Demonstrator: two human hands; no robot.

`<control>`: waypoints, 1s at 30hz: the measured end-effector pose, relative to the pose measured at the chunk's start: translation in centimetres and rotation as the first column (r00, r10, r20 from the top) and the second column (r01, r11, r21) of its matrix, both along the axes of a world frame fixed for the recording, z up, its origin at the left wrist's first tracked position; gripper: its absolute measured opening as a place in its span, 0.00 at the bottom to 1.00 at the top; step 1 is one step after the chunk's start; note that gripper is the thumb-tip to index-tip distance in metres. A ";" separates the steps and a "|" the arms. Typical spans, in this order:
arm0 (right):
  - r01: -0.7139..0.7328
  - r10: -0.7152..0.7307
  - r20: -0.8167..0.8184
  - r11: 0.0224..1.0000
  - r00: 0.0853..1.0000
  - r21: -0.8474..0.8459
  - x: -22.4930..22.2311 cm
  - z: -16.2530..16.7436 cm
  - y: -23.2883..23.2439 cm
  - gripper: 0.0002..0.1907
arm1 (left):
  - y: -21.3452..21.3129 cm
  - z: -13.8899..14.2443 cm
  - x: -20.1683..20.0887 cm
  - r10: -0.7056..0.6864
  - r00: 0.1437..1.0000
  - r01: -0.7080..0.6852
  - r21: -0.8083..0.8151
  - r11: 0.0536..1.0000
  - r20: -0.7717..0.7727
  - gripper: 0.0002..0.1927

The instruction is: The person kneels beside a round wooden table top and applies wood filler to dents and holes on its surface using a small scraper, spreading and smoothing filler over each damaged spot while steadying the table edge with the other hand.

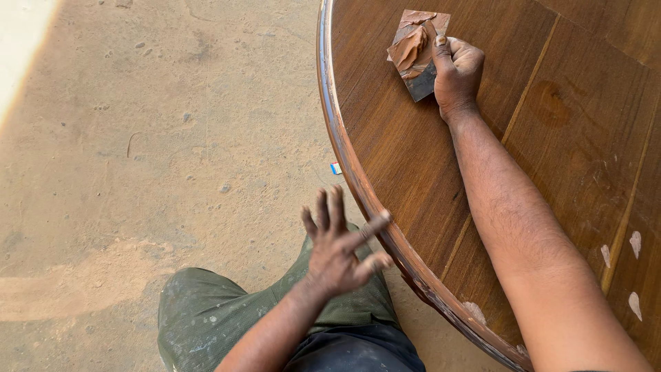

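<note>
My right hand (456, 72) reaches across a round brown wooden tabletop (413, 158) and grips a small square metal plate (416, 52) smeared with brown putty, held against the wood near the table's far edge. My left hand (341, 244) hovers off the table above my knee, fingers spread and empty, with its fingertips close to the table's curved rim (358, 179). Brown putty stains the fingers of both hands.
Dusty concrete floor (158, 138) fills the left. A tiny blue and red scrap (336, 168) lies on it by the rim. My knee in dusty green trousers (220, 310) is at the bottom. Pale putty patches (635, 242) dot the tabletop's lower right.
</note>
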State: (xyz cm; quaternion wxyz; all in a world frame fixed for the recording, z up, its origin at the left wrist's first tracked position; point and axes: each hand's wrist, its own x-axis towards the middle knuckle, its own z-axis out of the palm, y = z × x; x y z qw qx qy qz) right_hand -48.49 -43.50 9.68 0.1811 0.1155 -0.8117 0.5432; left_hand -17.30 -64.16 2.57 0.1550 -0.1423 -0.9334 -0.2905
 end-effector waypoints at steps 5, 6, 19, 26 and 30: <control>0.004 -0.004 0.014 1.000 1.000 0.013 -0.1 0.1 -0.1 0.25 | -2.4 -0.5 -4.7 0.097 0.993 -0.099 0.027 0.995 0.070 0.43; -0.007 0.007 0.010 1.000 1.000 -0.002 -0.1 0.1 -0.1 0.24 | -1.8 -0.3 -3.9 0.069 0.996 -0.070 0.011 0.998 0.054 0.43; -0.011 0.028 0.126 0.991 0.992 -0.134 0.9 1.2 -0.7 0.21 | 3.0 2.9 5.0 -0.386 0.920 0.381 0.071 0.922 0.065 0.38; -0.237 0.380 0.345 0.890 0.859 -0.389 8.7 2.9 -2.6 0.16 | -4.3 4.8 1.8 0.014 0.999 -0.011 0.058 0.998 -0.042 0.45; -0.295 0.429 0.499 0.898 0.753 -0.326 14.5 4.2 -3.3 0.17 | -6.6 6.8 0.1 0.081 0.992 -0.074 0.066 0.995 -0.101 0.46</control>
